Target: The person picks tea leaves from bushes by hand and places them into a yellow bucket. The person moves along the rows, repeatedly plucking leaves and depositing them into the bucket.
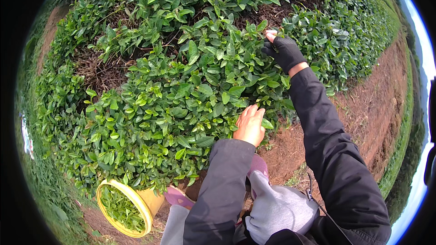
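Note:
Dense tea bushes with glossy green leaves and pale young shoots fill the middle of the view. My left hand, bare, rests over the near right edge of the foliage, fingers pointing up and partly among the leaves; whether it grips anything cannot be seen. Farther out, my right hand wears a black fingerless glove and reaches to the upper right of the bush. Its thumb and index fingertips are close together at the shoots; whether a leaf is between them is unclear. A yellow plastic bucket holding picked green leaves stands at the lower left.
Brown soil with dry litter runs along the right side of the bushes. Bare twigs show in gaps in the foliage. My pinkish-purple shoes are beside the bush and bucket. Tall grass grows at the left.

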The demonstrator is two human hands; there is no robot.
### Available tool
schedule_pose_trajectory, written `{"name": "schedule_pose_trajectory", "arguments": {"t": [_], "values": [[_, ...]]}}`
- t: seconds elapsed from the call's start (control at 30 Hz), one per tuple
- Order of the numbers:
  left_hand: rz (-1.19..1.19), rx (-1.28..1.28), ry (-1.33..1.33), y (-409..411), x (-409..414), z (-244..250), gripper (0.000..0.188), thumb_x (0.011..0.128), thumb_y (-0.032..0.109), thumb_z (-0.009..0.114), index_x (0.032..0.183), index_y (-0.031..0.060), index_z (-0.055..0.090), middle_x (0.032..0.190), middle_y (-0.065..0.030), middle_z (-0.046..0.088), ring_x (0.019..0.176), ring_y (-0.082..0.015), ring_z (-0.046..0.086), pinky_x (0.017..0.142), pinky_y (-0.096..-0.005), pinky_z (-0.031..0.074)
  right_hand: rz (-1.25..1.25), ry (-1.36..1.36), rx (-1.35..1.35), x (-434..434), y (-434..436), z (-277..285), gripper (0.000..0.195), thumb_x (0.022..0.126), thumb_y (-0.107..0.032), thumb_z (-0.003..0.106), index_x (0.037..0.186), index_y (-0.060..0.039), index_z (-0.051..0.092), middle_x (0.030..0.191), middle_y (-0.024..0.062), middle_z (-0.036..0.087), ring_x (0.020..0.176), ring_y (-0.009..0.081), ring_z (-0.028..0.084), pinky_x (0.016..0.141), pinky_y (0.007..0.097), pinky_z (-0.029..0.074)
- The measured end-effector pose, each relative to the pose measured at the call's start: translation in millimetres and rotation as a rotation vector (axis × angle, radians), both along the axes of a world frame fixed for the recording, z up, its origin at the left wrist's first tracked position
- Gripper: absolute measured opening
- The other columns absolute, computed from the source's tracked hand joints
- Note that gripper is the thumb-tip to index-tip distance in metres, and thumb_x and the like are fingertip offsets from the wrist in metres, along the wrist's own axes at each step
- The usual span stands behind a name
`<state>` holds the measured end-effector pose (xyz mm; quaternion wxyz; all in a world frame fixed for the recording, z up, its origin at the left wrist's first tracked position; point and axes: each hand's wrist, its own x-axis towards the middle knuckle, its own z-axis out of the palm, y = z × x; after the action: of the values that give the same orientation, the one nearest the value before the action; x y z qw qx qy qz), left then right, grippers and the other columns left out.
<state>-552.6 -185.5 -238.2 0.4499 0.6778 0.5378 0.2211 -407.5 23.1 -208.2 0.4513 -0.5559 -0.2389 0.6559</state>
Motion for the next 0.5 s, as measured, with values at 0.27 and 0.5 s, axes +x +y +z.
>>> {"name": "schedule_pose_trajectory", "arguments": {"t": [0.27, 0.5], "values": [[-0.003, -0.004, 0.009, 0, 2, 2, 0.051, 0.068, 0.002, 0.061, 0.118, 0.0038, 0.054, 0.128, -0.0189, 0.047, 0.122, -0.034, 0.041, 0.101, -0.0427, 0.035, 0.34, -0.539, 0.298, -13, 46, -33, 0.032, 0.079, -0.013, 0.069, 0.106, 0.0, 0.06, 0.082, 0.009, 0.066, 0.066, 0.0116, 0.061, 0.06, 0.0245, 0.049], [0.006, -0.03, 0.004, -2, -2, 0, 0.051, 0.069, 0.001, 0.057, 0.12, 0.0037, 0.054, 0.129, -0.0205, 0.045, 0.123, -0.0341, 0.04, 0.102, -0.0425, 0.035, 0.348, 0.116, -0.132, -35, -14, -9, 0.034, 0.078, -0.007, 0.067, 0.11, -0.0077, 0.056, 0.073, -0.0026, 0.052, 0.058, 0.0076, 0.048, 0.054, 0.0245, 0.044]]}}
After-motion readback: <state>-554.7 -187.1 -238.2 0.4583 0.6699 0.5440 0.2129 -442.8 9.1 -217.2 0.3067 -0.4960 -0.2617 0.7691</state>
